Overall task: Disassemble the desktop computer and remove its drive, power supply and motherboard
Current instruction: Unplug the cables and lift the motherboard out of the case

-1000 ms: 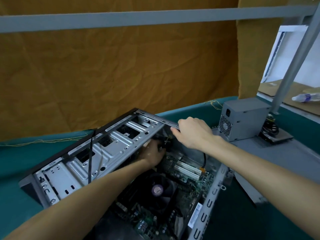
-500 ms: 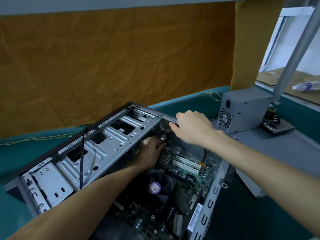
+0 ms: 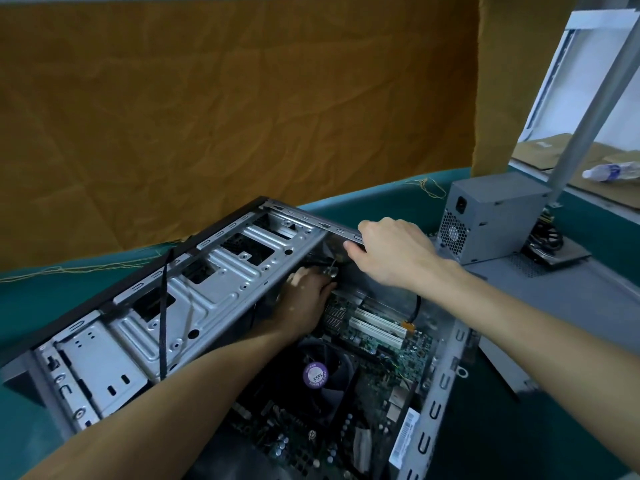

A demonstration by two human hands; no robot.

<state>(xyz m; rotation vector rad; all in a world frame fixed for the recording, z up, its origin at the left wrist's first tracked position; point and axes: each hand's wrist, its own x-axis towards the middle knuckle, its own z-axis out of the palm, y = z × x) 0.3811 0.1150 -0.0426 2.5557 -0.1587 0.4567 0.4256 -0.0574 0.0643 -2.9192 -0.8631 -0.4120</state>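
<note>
The open computer case (image 3: 180, 306) lies on the green-covered counter (image 3: 571, 427). The right hand (image 3: 391, 252) grips the case's upper far edge. The left hand (image 3: 304, 299) reaches deep inside, above the motherboard (image 3: 374, 341); its grasp is hidden. A fan (image 3: 315, 375) sits on the motherboard. The removed power supply (image 3: 491, 216) stands on a grey panel (image 3: 554, 299) beside the case.

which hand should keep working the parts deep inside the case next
Left. The left hand is already down inside the case, above the motherboard. The right hand grips the case's top edge, apparently steadying it, so it looks better kept there.
</note>
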